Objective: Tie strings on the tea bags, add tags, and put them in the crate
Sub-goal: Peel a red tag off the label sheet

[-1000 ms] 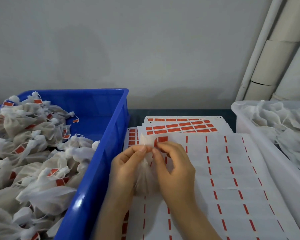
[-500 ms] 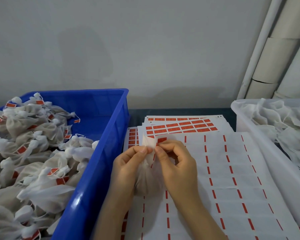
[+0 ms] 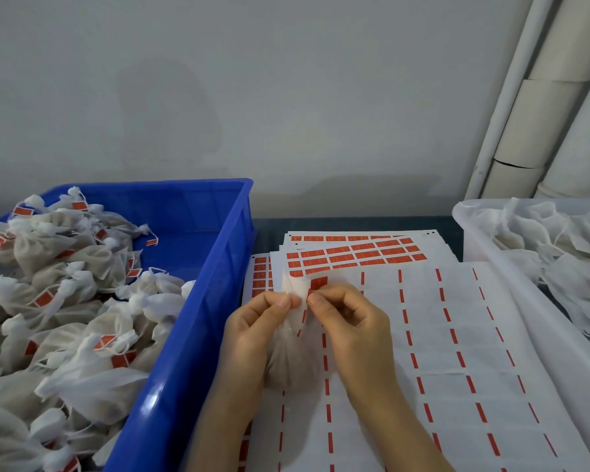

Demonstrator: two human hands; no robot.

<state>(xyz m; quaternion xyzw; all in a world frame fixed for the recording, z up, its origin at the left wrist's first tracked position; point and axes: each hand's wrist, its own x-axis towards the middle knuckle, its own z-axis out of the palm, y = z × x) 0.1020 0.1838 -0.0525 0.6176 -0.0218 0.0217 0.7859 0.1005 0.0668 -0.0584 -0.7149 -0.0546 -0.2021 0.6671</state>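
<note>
Between the blue crate (image 3: 218, 267) and the white bin (image 3: 484, 247), just above the label sheets, I hold one tea bag (image 3: 292, 362) upright in both hands. It is a small pouch of thin, half-transparent white mesh, round and full at the bottom with a pale brownish filling showing through, and gathered to a narrow neck with a loose flap of mesh standing up above my fingertips. My left grip (image 3: 252, 321) pinches the neck from the left side between thumb and forefinger. My right grip (image 3: 351, 321) pinches it from the right, the other fingers curled in. A small red tag (image 3: 318, 283) stands just above my right fingertips, against the mesh flap; I cannot tell whether it is stuck on.

Under my hands lies a white backing sheet (image 3: 457, 335) with only thin red strips in rows. Behind it, fanned on the dark bench (image 3: 355, 223), are sheets of red labels (image 3: 355, 253); they carry print too small to read.

The crate on my left is heaped with tied bags (image 3: 65, 301), each with a knotted white top, many with a red tag. The bin on my right holds loose, crumpled mesh bags (image 3: 559, 253). Pale pipes (image 3: 542, 114) run up the grey wall at the right.
</note>
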